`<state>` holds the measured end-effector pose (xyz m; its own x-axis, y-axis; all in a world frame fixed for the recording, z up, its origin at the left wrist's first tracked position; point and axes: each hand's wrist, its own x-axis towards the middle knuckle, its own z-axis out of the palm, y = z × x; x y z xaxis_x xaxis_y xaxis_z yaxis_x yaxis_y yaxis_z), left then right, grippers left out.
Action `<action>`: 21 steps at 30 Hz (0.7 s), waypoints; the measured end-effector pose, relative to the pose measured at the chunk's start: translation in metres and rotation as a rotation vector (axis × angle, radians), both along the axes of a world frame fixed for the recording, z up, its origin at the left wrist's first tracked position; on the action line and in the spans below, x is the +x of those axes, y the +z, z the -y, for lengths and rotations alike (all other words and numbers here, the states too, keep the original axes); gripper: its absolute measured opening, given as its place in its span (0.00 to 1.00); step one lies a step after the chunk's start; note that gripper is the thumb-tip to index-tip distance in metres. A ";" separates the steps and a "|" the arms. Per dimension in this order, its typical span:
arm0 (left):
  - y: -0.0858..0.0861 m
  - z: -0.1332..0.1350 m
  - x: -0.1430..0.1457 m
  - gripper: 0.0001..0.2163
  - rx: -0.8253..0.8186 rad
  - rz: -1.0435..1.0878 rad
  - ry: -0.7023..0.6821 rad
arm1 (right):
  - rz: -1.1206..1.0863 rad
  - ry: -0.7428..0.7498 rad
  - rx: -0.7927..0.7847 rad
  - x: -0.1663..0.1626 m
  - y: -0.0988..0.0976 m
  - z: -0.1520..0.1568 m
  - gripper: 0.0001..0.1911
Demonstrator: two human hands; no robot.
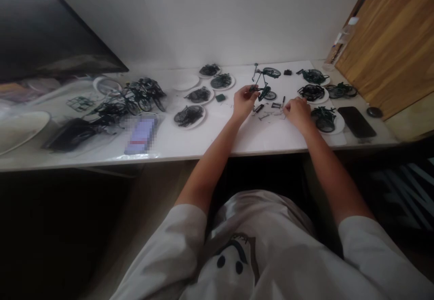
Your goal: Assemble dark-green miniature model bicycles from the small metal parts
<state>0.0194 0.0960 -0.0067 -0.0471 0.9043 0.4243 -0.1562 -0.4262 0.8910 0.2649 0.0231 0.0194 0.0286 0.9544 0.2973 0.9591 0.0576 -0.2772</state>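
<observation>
A small dark green model bicycle [264, 83], partly put together, stands on the white table [203, 137] near the back. My left hand [243, 101] is closed on its lower frame. My right hand [297, 111] rests fingers-down on the table to the right, pinching at small loose metal parts [271, 111]; what it holds is too small to make out. A thin dark tool [283, 101] lies just left of that hand.
Several white plates [190, 115] with dark bicycle parts sit left and right of my hands. A heap of model bicycles [135, 97] lies at the left beside a blurred card [139, 136]. A black phone [356, 122] lies at the right, near a wooden panel [389, 42].
</observation>
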 end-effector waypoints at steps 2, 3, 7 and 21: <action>-0.001 -0.001 0.001 0.19 0.009 0.007 -0.001 | 0.004 0.015 0.023 0.001 0.003 -0.001 0.07; -0.002 -0.001 0.001 0.19 0.011 0.005 -0.001 | 0.003 0.016 0.040 0.001 0.004 -0.001 0.07; -0.002 0.000 0.002 0.18 0.007 -0.012 0.006 | -0.062 -0.011 0.118 -0.001 0.013 0.001 0.11; 0.002 0.013 0.004 0.17 -0.001 -0.100 0.062 | -0.487 0.336 0.519 -0.049 0.022 0.019 0.29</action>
<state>0.0232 0.0835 -0.0044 -0.0606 0.9014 0.4288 -0.0400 -0.4314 0.9013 0.2156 0.0037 0.0413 0.0044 0.6774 0.7356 0.6446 0.5604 -0.5199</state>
